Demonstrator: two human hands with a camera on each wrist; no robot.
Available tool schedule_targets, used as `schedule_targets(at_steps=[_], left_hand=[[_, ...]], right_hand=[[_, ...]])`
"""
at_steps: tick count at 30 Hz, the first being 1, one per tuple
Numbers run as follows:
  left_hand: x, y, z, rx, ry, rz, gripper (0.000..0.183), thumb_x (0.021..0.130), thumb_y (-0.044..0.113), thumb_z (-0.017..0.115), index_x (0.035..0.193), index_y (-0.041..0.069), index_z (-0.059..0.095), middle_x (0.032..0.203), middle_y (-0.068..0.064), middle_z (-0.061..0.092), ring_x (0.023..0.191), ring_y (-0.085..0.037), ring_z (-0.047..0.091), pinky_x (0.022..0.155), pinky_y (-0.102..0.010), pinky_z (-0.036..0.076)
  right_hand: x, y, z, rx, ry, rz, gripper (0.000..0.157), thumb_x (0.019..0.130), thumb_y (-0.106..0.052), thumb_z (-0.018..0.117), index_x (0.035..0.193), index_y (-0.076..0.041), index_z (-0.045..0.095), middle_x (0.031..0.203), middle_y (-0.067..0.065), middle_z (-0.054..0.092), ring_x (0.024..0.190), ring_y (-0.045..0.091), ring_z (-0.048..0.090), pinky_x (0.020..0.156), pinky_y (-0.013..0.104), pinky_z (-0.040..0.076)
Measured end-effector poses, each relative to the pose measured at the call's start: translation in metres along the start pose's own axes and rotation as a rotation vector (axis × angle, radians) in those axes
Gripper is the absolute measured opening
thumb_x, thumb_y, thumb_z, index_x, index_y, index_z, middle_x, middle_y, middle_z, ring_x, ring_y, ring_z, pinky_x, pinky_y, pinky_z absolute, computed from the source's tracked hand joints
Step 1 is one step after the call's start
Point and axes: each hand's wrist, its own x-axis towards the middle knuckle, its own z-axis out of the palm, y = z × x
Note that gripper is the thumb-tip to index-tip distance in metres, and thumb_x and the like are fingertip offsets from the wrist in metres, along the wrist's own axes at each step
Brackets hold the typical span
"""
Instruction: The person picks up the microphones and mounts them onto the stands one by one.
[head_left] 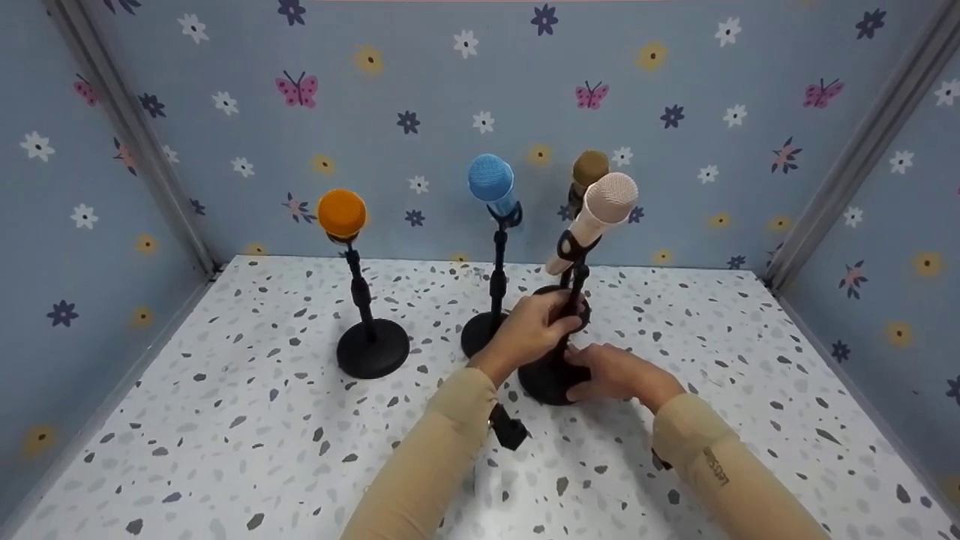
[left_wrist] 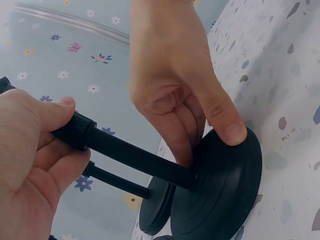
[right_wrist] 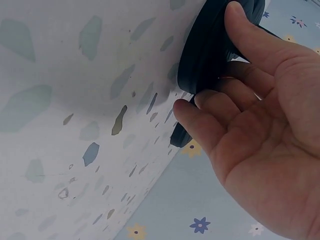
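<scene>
A pale pink microphone (head_left: 609, 201) sits in the clip of a black desk stand, facing up and right. My left hand (head_left: 531, 328) grips that stand's pole (left_wrist: 135, 154), fingers and thumb curled round the thick collar. Low on the right, my right hand (head_left: 616, 373) holds the edge of the round base (left_wrist: 227, 185), thumb on its top and fingers at the rim; the right wrist view has this base (right_wrist: 194, 62) close over the tabletop. Right behind stands a brown-gold microphone (head_left: 590, 166), its stand partly hidden by the pink one and my left hand.
A blue microphone (head_left: 491, 178) on its stand is just left of my left hand. Farther left stands an orange microphone (head_left: 342, 214). The speckled tabletop (head_left: 247, 420) is bounded by flowered walls (head_left: 420, 75). A small black part (head_left: 510, 431) shows beside my left sleeve.
</scene>
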Motion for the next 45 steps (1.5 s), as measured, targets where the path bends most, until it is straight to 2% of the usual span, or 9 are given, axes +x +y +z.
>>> schedule_targets(at_steps=[5, 9, 13, 18, 20, 27, 33, 39, 45], left_hand=[[0.001, 0.000, 0.004, 0.042, 0.009, 0.020, 0.020, 0.095, 0.007, 0.070, 0.114, 0.000, 0.070, 0.108, -0.009, 0.073, 0.099, -0.013, 0.067, 0.091, -0.024, 0.051], [0.001, 0.000, 0.004, 0.045, 0.024, 0.023, 0.020, 0.094, 0.006, 0.071, 0.113, -0.001, 0.070, 0.105, -0.010, 0.074, 0.096, -0.014, 0.067, 0.089, -0.025, 0.052], [0.003, 0.000, 0.004, 0.036, 0.039, 0.032, 0.017, 0.093, 0.006, 0.072, 0.108, -0.001, 0.071, 0.099, -0.006, 0.074, 0.091, -0.013, 0.067, 0.086, -0.025, 0.052], [0.005, 0.000, 0.003, 0.071, 0.053, 0.052, 0.014, 0.093, 0.007, 0.072, 0.106, 0.001, 0.072, 0.094, -0.003, 0.073, 0.084, -0.011, 0.064, 0.081, -0.025, 0.051], [0.004, 0.000, 0.003, 0.085, 0.061, 0.053, 0.012, 0.093, 0.008, 0.073, 0.104, 0.002, 0.071, 0.093, -0.003, 0.072, 0.081, -0.011, 0.062, 0.079, -0.025, 0.051], [-0.002, -0.001, 0.005, 0.093, 0.095, 0.051, 0.010, 0.091, 0.007, 0.075, 0.099, 0.002, 0.070, 0.089, -0.003, 0.072, 0.077, -0.011, 0.061, 0.075, -0.026, 0.051], [-0.002, 0.000, 0.007, 0.090, 0.118, 0.057, 0.009, 0.090, 0.005, 0.075, 0.098, 0.002, 0.070, 0.086, -0.003, 0.072, 0.074, -0.012, 0.060, 0.072, -0.027, 0.051], [-0.003, 0.002, 0.010, 0.163, 0.184, 0.064, 0.015, 0.089, 0.009, 0.077, 0.101, 0.002, 0.072, 0.089, -0.004, 0.075, 0.078, -0.014, 0.066, 0.077, -0.030, 0.054], [-0.005, 0.006, 0.015, 0.258, 0.282, 0.064, 0.020, 0.086, 0.022, 0.082, 0.096, 0.008, 0.074, 0.080, 0.000, 0.074, 0.068, -0.014, 0.066, 0.069, -0.031, 0.054]], right_hand=[[-0.002, 0.001, 0.001, 0.007, 0.001, 0.036, 0.056, 0.089, -0.020, 0.079, 0.137, 0.001, 0.061, 0.134, 0.020, 0.063, 0.113, 0.030, 0.064, 0.099, 0.047, 0.050], [-0.003, 0.002, 0.002, 0.014, 0.005, 0.033, 0.055, 0.089, -0.020, 0.079, 0.137, 0.002, 0.061, 0.132, 0.020, 0.064, 0.112, 0.031, 0.065, 0.098, 0.047, 0.050], [-0.003, 0.003, 0.000, 0.009, 0.009, 0.023, 0.056, 0.090, -0.019, 0.078, 0.137, 0.003, 0.059, 0.132, 0.021, 0.063, 0.115, 0.034, 0.063, 0.100, 0.049, 0.049], [-0.002, 0.002, -0.005, 0.005, 0.008, 0.036, 0.059, 0.090, -0.019, 0.078, 0.140, 0.004, 0.056, 0.141, 0.023, 0.056, 0.125, 0.037, 0.058, 0.105, 0.050, 0.045], [-0.002, 0.002, -0.004, 0.000, 0.005, 0.039, 0.062, 0.090, -0.020, 0.078, 0.142, 0.004, 0.055, 0.145, 0.023, 0.052, 0.127, 0.037, 0.056, 0.106, 0.050, 0.044], [0.000, 0.000, -0.001, 0.006, -0.004, 0.042, 0.060, 0.089, -0.020, 0.079, 0.140, 0.002, 0.057, 0.137, 0.021, 0.060, 0.118, 0.033, 0.062, 0.102, 0.049, 0.047], [0.000, 0.000, 0.000, 0.011, -0.002, 0.034, 0.062, 0.088, -0.019, 0.079, 0.141, 0.004, 0.056, 0.140, 0.022, 0.057, 0.122, 0.035, 0.060, 0.104, 0.049, 0.046], [0.001, -0.001, 0.001, 0.006, 0.006, 0.023, 0.060, 0.089, -0.018, 0.078, 0.140, 0.005, 0.056, 0.143, 0.024, 0.054, 0.125, 0.037, 0.058, 0.106, 0.049, 0.045], [-0.001, -0.002, 0.001, 0.026, 0.010, 0.039, 0.061, 0.089, -0.017, 0.079, 0.142, 0.002, 0.055, 0.140, 0.021, 0.057, 0.123, 0.034, 0.059, 0.104, 0.049, 0.046]])
